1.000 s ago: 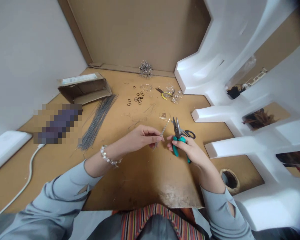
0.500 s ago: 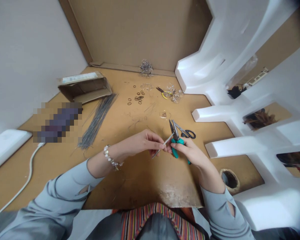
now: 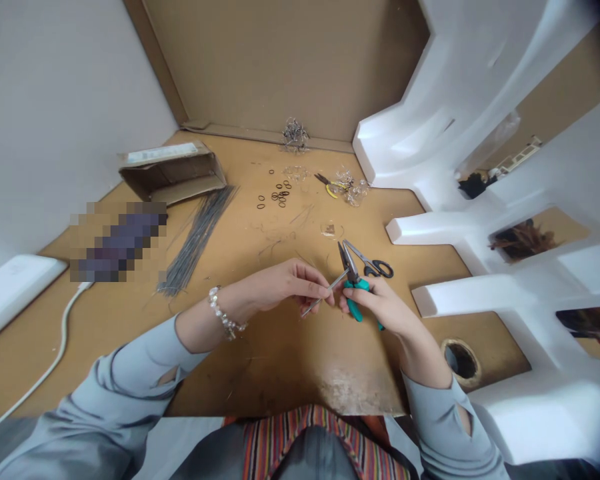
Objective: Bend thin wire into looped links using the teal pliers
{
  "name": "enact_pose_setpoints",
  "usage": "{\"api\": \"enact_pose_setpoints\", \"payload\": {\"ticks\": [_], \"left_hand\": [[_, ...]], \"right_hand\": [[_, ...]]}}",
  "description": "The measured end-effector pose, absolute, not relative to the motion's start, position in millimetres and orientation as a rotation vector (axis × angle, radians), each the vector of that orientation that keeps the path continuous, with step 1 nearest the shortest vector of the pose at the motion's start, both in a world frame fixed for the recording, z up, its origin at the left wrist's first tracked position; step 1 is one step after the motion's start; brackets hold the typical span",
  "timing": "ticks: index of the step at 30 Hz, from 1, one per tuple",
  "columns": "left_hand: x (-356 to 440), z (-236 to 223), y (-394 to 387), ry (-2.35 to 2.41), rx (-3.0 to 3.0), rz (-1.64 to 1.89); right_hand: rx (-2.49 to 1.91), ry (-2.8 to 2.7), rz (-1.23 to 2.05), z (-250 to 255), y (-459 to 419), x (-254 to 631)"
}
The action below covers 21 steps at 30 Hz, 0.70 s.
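Left hand (image 3: 305, 285) pinching a thin rod (image 3: 337, 281), right hand (image 3: 380, 303) gripping green-handled pliers (image 3: 357, 287) (nose pointing forward), both angled inward.

1. This worktop (image 3: 265, 373) is suggesting a small craft workshop.
2. Left, thin grey wires (image 3: 195, 243) are lying loosely bundled.
3. Right, green-handled pliers (image 3: 356, 286) and scissors (image 3: 369, 261) are showing.
4. Far, yellow-handled pliers (image 3: 332, 186) are lying near dark rings (image 3: 283, 195).

On the tabletop (image 3: 280, 360), at the back left, a cardboard box (image 3: 173, 175), open toward the front; nearer, a pixelated dark object (image 3: 125, 240) beside a white cord (image 3: 63, 333). Right of centre, black-handled scissors (image 3: 363, 260); farther back, yellow-handled pliers (image 3: 331, 187). Along the right, white moulded foam (image 3: 450, 298).
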State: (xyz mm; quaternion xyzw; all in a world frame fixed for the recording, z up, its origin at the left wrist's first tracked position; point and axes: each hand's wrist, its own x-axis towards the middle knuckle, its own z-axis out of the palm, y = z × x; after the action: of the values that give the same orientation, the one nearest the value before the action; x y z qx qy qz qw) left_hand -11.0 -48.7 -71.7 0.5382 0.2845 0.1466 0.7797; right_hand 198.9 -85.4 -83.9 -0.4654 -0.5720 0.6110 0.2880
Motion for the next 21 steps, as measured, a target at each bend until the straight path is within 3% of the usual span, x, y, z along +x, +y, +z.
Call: {"api": "enact_pose_setpoints", "payload": {"ticks": [21], "left_hand": [[-17.0,-74.2,-42.9,0.657,1.186,0.270]], "right_hand": [[-1.584,-1.742,1.073,-97.1,-86.7,185.9]]}}
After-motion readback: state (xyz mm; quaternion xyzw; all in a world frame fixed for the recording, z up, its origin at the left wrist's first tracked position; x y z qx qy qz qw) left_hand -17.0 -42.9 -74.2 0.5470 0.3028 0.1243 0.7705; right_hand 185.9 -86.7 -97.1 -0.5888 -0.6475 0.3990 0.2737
